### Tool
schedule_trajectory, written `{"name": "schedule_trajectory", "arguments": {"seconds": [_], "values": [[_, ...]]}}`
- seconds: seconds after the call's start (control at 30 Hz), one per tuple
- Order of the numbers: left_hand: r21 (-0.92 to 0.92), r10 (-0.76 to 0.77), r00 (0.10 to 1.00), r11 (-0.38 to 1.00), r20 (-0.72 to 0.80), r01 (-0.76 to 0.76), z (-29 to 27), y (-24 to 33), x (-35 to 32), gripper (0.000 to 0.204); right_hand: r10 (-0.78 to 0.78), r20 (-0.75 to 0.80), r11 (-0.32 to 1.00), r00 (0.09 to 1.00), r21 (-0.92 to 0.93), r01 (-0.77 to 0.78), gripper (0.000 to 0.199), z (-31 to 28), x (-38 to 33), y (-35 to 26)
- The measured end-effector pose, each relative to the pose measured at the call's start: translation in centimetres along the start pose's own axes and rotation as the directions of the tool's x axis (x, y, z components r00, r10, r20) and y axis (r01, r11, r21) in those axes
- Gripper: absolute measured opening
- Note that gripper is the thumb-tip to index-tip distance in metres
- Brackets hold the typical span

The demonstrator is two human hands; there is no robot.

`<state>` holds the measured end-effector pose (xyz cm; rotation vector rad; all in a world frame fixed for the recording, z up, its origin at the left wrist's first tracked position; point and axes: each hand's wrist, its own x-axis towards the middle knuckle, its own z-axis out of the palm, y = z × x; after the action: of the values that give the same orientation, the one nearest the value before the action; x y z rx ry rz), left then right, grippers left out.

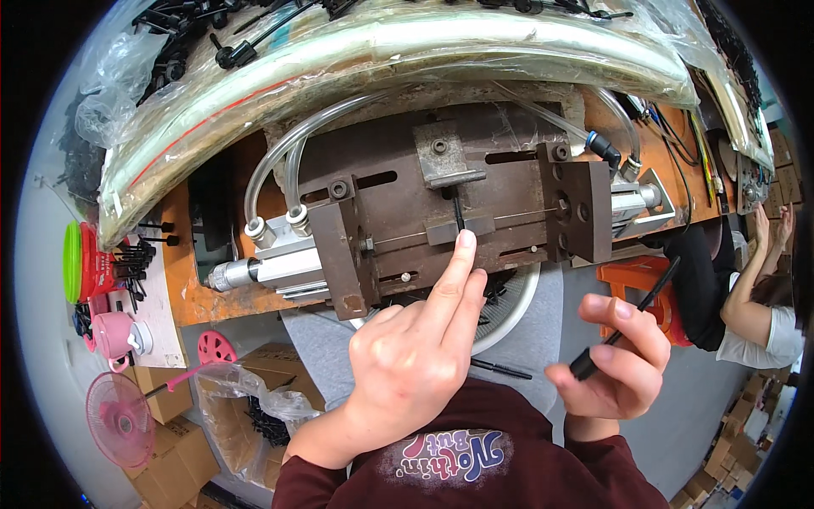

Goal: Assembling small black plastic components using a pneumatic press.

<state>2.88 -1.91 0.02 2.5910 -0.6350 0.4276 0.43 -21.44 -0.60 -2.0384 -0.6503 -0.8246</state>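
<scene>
Plainly, the right hand grips a slim, black, thick-ended rod while the left hand points, unclasped.

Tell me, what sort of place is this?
Probably a small workshop or factory: a metal machine with clear hoses sits on a wooden bench, the right hand holds a black stick, and cardboard boxes stand nearby.

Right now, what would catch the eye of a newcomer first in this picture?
The dark metal machine across the middle, with clear hoses at both sides, would probably stand out first. Below its centre, the left hand reaches one finger to a thin black rod; further right, the right hand holds a black stick. A pink fan shows at lower left.
</scene>
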Motion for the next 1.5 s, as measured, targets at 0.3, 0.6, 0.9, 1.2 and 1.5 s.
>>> {"name": "schedule_trajectory", "arguments": {"seconds": [0.3,0.6,0.9,1.2,1.5], "values": [[-0.039,-0.017,1.0,0.999,-0.008,0.017,0.0,-0.1,-0.1,0.024,0.099,0.169,0.988,0.981,-0.134,-0.076,0.038,0.3,1.3,-0.4],[-0.463,-0.093,0.991,0.877,0.097,0.128,-2.5,-0.5,-2.5,0.036,0.018,0.385,0.987,0.923,-0.153,0.045,0.018,3.1,2.8,0.1],[-0.858,-0.198,0.861,0.13,0.468,0.496,-3.9,-1.1,-4.4,0.076,-0.048,0.408,0.929,0.912,-0.316,0.19,0.01,5.1,3.3,0.1],[-0.777,-0.099,0.78,-0.227,0.618,0.587,-4.2,-1.1,-4.7,0.039,-0.01,0.44,0.924,0.898,-0.338,0.176,0.011,4.7,3.8,-0.7],[-0.719,-0.068,0.72,-0.173,0.691,0.673,-4.0,0.1,-3.7,0.032,0.501,0.549,0.385,0.669,0.551,-0.74,0.013,3.6,2.8,-1.6]]}}
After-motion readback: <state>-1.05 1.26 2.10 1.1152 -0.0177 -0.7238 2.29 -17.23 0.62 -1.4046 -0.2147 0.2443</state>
